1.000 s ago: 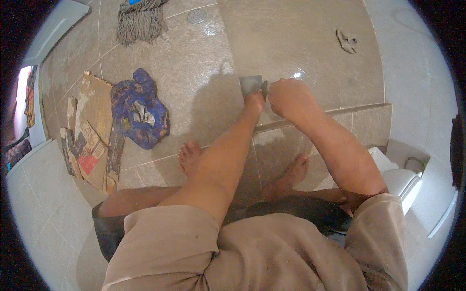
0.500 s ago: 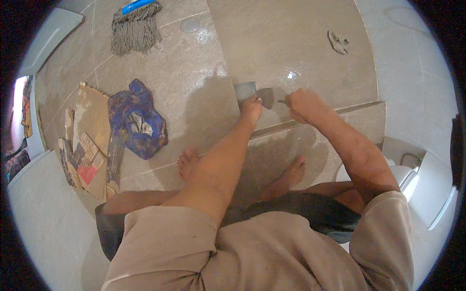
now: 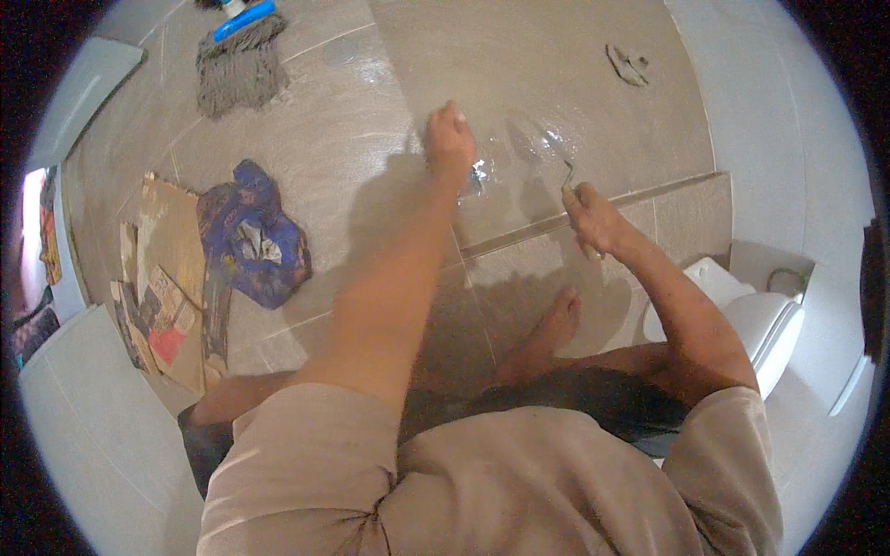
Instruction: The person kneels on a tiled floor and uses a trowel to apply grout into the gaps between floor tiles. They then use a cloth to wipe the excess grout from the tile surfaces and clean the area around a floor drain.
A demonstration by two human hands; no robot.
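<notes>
Now I had drawn the two hands apart: the right hand (image 3: 596, 222), above the long tan-tiled ledge (image 3: 686, 213), was curled around the handle of a trowel with a thin, bent metal neck (image 3: 568, 176). Its blurred blade lay beyond that ledge, which freed it from the left hand (image 3: 451, 144). That one had reached farther past the ledge's left end; remotely, I couldn't tell whether it pinched anything.

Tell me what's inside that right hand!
The right hand holds a trowel. The front of its handle shows; the fingers wrap around and cover the part inside the grip, so that's hidden.
</notes>
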